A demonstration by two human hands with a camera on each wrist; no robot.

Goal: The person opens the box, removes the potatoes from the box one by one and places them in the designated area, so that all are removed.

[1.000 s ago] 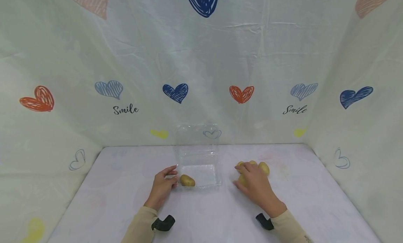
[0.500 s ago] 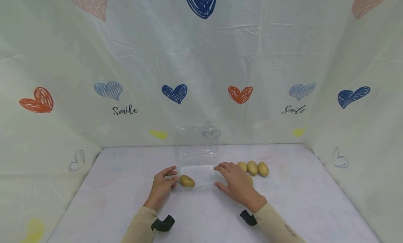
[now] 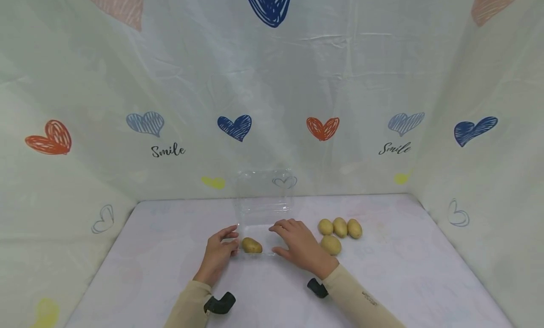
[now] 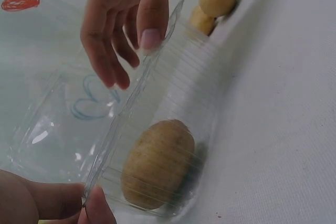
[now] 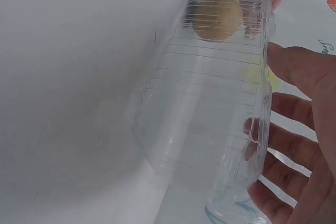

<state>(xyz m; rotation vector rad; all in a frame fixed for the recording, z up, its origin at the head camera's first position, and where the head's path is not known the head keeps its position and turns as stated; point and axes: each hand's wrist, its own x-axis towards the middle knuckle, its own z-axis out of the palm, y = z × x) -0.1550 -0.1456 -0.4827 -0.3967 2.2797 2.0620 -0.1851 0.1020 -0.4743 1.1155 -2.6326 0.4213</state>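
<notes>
A clear plastic clamshell box (image 3: pixel 256 228) stands mid-table with its lid (image 3: pixel 259 190) raised at the back. One potato (image 3: pixel 252 245) lies inside, in the near left corner. My left hand (image 3: pixel 218 255) pinches the box's left rim between thumb and finger, plain in the left wrist view. My right hand (image 3: pixel 299 248) is over the right side of the box, fingers spread and relaxed. Nothing shows between these fingers in the right wrist view (image 5: pixel 307 129); they are beside the rim, and I cannot tell whether they touch it.
Several potatoes (image 3: pixel 340 227) sit in a group on the table to the right of the box, with a larger one (image 3: pixel 331 245) nearest me. Behind the white table (image 3: pixel 170 224) hangs a pale curtain (image 3: pixel 276 82) printed with hearts.
My right hand has left the potato group and moved left to the box, uncovering the potatoes. My left hand stays at the box's left rim.
</notes>
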